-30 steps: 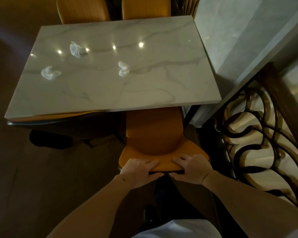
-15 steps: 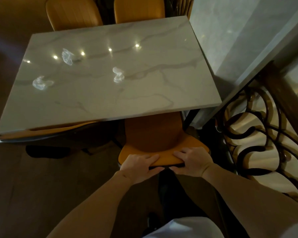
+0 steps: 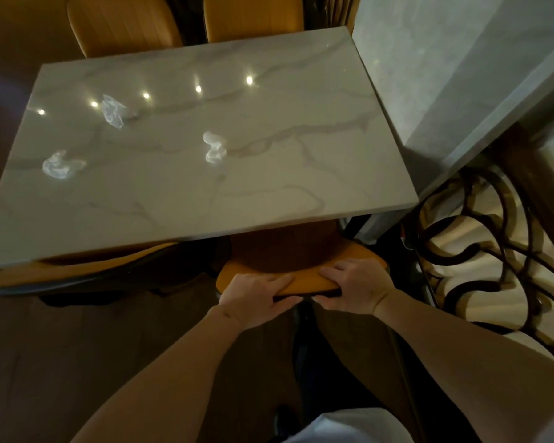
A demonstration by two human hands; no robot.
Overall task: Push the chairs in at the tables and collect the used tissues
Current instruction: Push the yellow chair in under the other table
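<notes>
Both hands clamp the top edge of the orange padded chair point(image 3: 301, 266) backrest: left hand point(image 3: 253, 294) and right hand point(image 3: 355, 287) side by side, fingers curled over the rim, thumbs underneath. Vs a sec ago the chair has slid fwd; its seat is now almost all hidden under the grey-veined marble table point(image 3: 349, 155), w/ only the backrest showing just ahead of the grip. Chair looks nearly home, so prob. one short shove left. Three crumpled white tissues point(image 3: 214, 148) lie uncollected on the tabletop, well beyond the grip, up & to the left.
</notes>
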